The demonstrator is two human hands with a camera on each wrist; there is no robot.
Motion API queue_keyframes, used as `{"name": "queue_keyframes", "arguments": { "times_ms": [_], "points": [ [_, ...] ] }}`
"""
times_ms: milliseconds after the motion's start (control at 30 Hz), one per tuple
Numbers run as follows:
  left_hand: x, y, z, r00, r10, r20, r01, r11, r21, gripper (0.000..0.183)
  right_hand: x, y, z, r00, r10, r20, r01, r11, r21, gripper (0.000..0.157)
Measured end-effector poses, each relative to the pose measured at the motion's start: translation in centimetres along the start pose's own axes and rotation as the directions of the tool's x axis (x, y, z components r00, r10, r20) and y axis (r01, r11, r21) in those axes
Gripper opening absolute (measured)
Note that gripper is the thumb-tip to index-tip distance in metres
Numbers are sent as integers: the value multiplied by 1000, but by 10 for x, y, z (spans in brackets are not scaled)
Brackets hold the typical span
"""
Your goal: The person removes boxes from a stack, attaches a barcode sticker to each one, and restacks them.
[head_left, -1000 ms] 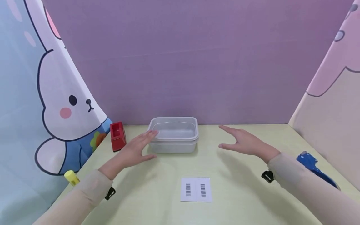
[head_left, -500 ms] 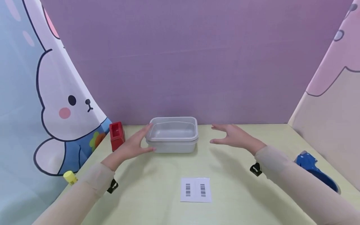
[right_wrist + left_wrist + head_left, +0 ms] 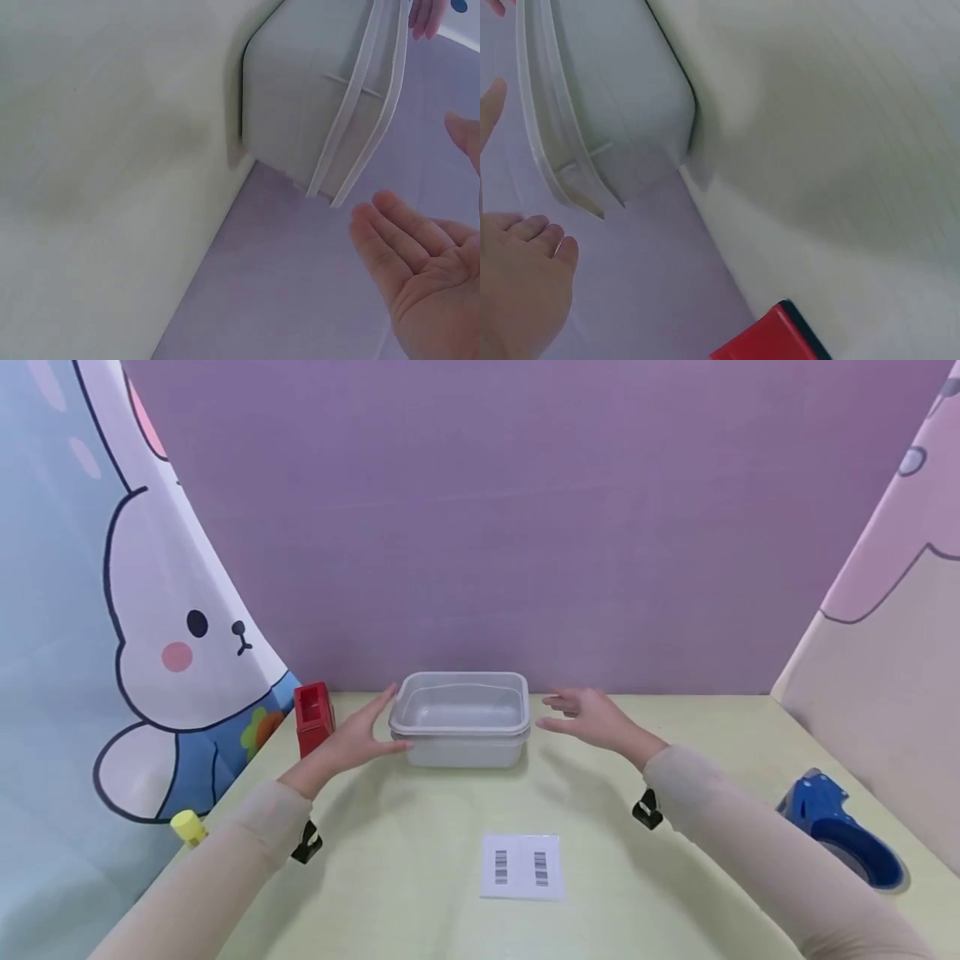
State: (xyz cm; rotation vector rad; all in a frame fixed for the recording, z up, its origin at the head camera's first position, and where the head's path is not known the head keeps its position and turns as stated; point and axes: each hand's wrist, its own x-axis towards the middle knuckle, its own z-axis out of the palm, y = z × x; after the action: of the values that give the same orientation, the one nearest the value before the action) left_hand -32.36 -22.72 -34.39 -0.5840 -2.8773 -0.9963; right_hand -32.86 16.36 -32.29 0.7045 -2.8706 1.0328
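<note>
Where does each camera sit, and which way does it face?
Head: on the person's head, looking forward and down at the stacked tubs; left hand, right hand and sleeves show.
Left wrist: on that wrist, facing the tubs; both hands show partly.
Right wrist: on that wrist, facing the tubs; both hands show partly.
Both wrist views share the tubs and purple backdrop.

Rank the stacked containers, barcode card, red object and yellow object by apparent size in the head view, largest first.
1. Stacked containers
2. Barcode card
3. Red object
4. Yellow object, visible part only; the left sleeve seems to cover some
</note>
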Motion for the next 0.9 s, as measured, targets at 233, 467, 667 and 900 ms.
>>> {"name": "queue_keyframes", "arguments": {
  "times_ms": [233, 467, 667, 900],
  "points": [
    [6, -16, 4, 999, -32, 12, 33, 996, -87, 113, 14, -7, 10, 996, 80, -30, -78, 995, 67, 84],
    [8, -19, 9, 998, -41, 38, 49, 970, -240, 106, 26, -11, 22, 987, 152, -48, -139, 970, 199, 87],
    [11, -26, 18, 994, -75, 73, 96, 938, -334, 106, 32, -14, 32, 979, 191, -68, -166, 947, 274, 81],
    [15, -31, 25, 996, -64, 62, 83, 914, -397, 94, 37, -16, 44, 963, 248, -107, -190, 903, 386, 76]
  ]
}}
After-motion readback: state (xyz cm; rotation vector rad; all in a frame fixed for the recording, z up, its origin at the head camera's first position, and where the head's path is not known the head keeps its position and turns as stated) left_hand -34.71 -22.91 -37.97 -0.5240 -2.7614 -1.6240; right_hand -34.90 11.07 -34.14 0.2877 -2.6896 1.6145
